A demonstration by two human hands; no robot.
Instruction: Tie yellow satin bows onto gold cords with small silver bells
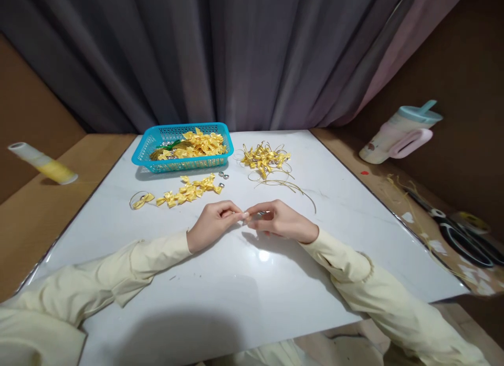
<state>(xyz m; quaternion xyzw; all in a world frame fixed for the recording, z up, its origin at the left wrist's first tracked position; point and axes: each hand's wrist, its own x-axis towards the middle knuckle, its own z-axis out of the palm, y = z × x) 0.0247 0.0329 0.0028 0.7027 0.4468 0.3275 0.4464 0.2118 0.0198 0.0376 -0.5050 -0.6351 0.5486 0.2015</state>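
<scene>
My left hand (212, 223) and my right hand (277, 219) meet fingertip to fingertip low over the white tabletop (252, 282). Both are pinched closed on one tiny item between them; a small silvery bit shows at the right fingertips, too small to name. Beyond the left hand lies a row of small yellow ribbon bows (185, 192), with two little silver bells (223, 175) beside it. A turquoise basket (149, 148) further back holds many more yellow bows. A heap of bows tied with gold cord (265, 158) sits behind the right hand.
A spool of yellow ribbon (43, 164) lies on the brown surface at the left. At the right are a pink-and-teal jug (399, 135) on its side, black scissors (460, 237) and paper scraps. Grey curtains hang behind the table.
</scene>
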